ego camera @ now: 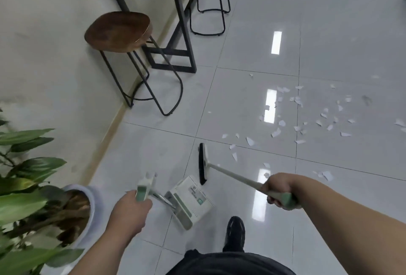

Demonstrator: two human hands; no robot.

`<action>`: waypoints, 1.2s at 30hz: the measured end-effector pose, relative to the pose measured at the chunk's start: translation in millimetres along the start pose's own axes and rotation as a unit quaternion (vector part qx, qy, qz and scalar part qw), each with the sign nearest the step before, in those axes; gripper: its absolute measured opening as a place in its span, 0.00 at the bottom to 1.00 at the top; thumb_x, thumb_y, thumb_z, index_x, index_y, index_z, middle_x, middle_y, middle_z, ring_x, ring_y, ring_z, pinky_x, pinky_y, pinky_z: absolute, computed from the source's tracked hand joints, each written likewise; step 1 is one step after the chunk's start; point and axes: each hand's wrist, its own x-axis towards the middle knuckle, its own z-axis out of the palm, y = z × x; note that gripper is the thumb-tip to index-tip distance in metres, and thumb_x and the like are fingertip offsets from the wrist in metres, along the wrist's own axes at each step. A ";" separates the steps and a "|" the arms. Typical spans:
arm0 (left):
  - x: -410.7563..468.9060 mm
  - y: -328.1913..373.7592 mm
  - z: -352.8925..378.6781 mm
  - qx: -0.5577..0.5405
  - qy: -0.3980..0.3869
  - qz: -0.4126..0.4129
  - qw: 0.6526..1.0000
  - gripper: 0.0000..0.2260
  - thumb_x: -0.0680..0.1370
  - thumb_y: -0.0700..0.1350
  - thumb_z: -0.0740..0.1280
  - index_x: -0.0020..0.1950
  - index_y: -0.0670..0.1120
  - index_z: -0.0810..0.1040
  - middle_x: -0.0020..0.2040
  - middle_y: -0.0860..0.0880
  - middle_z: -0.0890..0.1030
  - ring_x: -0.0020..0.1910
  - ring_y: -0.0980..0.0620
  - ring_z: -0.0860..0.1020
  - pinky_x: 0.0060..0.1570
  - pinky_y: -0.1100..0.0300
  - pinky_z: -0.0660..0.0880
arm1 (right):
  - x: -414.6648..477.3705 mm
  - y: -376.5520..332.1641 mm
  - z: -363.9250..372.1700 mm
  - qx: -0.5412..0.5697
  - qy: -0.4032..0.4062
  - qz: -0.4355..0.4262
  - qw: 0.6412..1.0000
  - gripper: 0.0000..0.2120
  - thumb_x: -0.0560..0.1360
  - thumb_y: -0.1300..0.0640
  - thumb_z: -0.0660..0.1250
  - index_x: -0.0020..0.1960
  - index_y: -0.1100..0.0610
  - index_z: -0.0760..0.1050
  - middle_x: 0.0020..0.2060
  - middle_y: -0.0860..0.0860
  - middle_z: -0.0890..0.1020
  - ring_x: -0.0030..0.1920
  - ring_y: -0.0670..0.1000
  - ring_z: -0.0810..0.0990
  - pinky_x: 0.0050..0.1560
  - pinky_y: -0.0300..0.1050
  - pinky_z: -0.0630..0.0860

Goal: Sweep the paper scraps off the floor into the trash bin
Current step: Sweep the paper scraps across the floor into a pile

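Sweeping looks not yet begun: right hand (280, 192) grips broom (203, 162), left hand (129, 206) grips dustpan (191, 200); next, gather scraps (307, 116).

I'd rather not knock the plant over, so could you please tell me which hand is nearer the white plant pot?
Left. The left hand, gripping the dustpan handle, is close beside the pot; the right hand, gripping the broom handle, is well beyond the dustpan.
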 end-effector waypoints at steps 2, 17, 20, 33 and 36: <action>3.4 21.7 5.7 0.009 -0.008 0.035 0.999 0.04 0.76 0.41 0.63 0.45 0.41 0.76 0.33 0.43 0.77 0.24 0.46 0.72 0.27 0.61 0.67 | -1.9 16.4 -23.7 0.019 0.016 0.014 1.000 0.10 0.79 0.58 0.61 0.59 0.61 0.71 0.33 0.55 0.77 0.22 0.49 0.70 0.27 0.35 0.66; 70.8 119.6 24.0 0.052 -0.053 0.178 0.981 0.03 0.74 0.44 0.62 0.42 0.46 0.72 0.33 0.47 0.76 0.29 0.46 0.73 0.31 0.57 0.69 | -51.7 53.1 -103.2 0.152 0.148 0.031 0.977 0.02 0.80 0.57 0.63 0.51 0.54 0.70 0.30 0.56 0.75 0.26 0.51 0.67 0.30 0.38 0.63; 101.9 131.8 11.6 0.058 -0.066 0.186 0.979 0.03 0.74 0.44 0.62 0.42 0.45 0.72 0.32 0.46 0.75 0.29 0.45 0.73 0.31 0.57 0.69 | -50.1 11.6 -95.4 0.139 0.152 0.021 0.978 0.10 0.79 0.55 0.65 0.56 0.59 0.73 0.31 0.55 0.76 0.25 0.50 0.69 0.30 0.38 0.64; 224.7 150.8 -69.2 0.087 -0.093 0.127 0.984 0.07 0.73 0.44 0.62 0.46 0.41 0.72 0.34 0.46 0.73 0.30 0.47 0.69 0.33 0.55 0.69 | 58.0 -251.4 -13.1 0.227 0.026 -0.050 0.972 0.16 0.77 0.50 0.70 0.61 0.56 0.74 0.33 0.53 0.78 0.25 0.48 0.71 0.24 0.37 0.68; 249.5 158.1 -80.5 0.089 -0.092 0.123 0.984 0.07 0.74 0.44 0.62 0.46 0.41 0.73 0.34 0.46 0.74 0.30 0.47 0.70 0.33 0.54 0.69 | 95.9 -295.7 5.9 0.236 -0.006 -0.042 0.971 0.15 0.77 0.51 0.69 0.61 0.55 0.74 0.31 0.52 0.77 0.25 0.47 0.71 0.24 0.36 0.68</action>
